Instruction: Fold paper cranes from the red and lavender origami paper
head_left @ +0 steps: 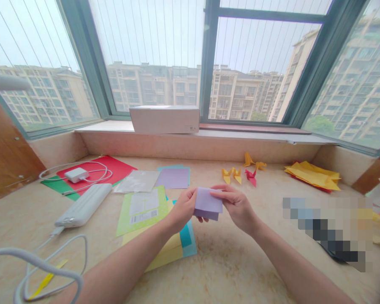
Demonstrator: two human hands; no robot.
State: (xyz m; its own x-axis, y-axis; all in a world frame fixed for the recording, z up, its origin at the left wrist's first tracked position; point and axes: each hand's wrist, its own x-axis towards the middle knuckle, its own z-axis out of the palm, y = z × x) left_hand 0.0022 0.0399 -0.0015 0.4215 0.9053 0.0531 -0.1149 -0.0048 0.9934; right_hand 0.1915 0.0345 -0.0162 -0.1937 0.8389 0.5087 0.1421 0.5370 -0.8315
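A folded lavender paper (209,202) is held just above the middle of the worktop (228,266), between the two hands. Its left side is pinched by the left hand (184,207), with fingertips showing beneath it; its upper right corner is gripped by the right hand (239,207), one finger laid over the top layer. Two layers are seen at the lower edge, slightly apart.

Toward the far edge of the worktop, a flat purple sheet (173,178) is laid over a blue one, and small yellow and red folded birds (251,177) are placed to the right of it. A green printed packet (141,209) lies left of the left hand, near yellow and blue sheets partly covered by the left forearm.

The paper should be very light, thin and easily creased, crisp along its fold but apt to bend or tear if pulled. It is best taken lightly by the edges or corners, with both layers kept together.

The underside of the paper and most fingers below it are hidden, so any inner folds cannot be told. Near the right edge, a dark object is obscured by a pixelated patch.
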